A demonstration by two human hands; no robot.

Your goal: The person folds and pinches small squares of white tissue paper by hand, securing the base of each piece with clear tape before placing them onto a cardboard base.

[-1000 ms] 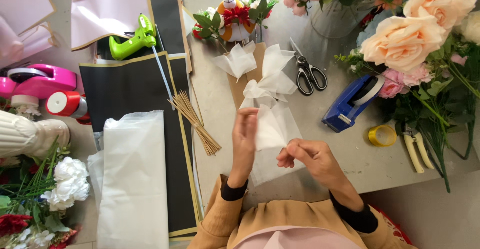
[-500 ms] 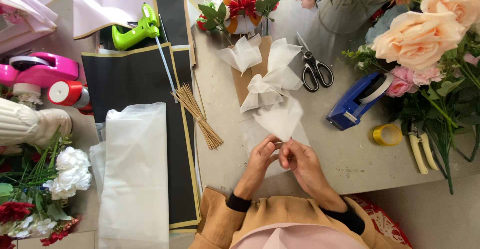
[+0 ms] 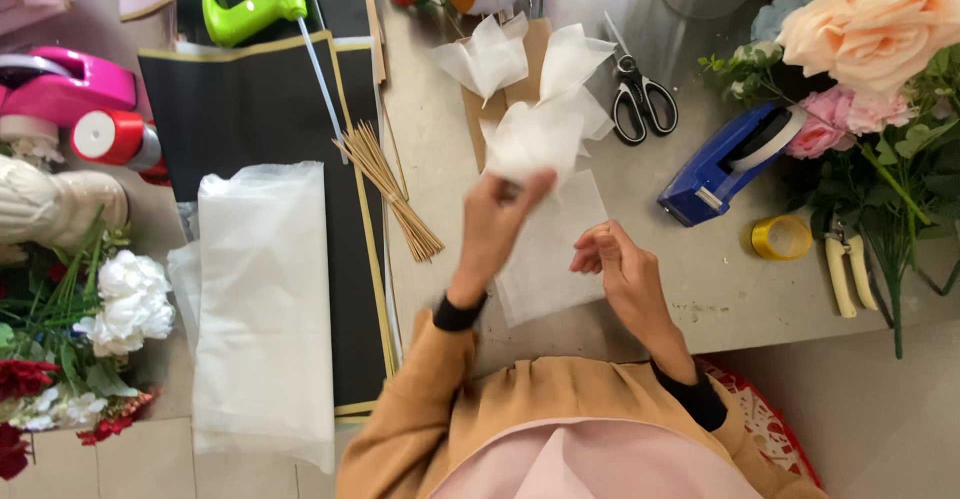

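My left hand [image 3: 497, 227] pinches a gathered puff of white tissue paper [image 3: 530, 142] and holds it up over the grey table [image 3: 700, 289]. My right hand [image 3: 612, 262] rests with curled fingers on the right edge of a flat white tissue sheet [image 3: 548, 249] lying below the puff; nothing is clearly gripped in it. Two other finished white tissue puffs [image 3: 490, 56] lie on a brown paper strip [image 3: 520, 89] just beyond.
Black scissors [image 3: 640, 94], a blue tape dispenser [image 3: 725, 164], a yellow tape roll [image 3: 780, 238] and pale-handled pruners [image 3: 848, 274] lie right. Wooden skewers [image 3: 390, 189], black wrapping sheets [image 3: 260, 119], a white tissue stack [image 3: 262, 309] and a green glue gun [image 3: 255, 4] sit left. Flowers border both sides.
My left hand has lifted the gathered tissue puff up and away from me. My right hand let go of it and dropped onto the flat sheet.
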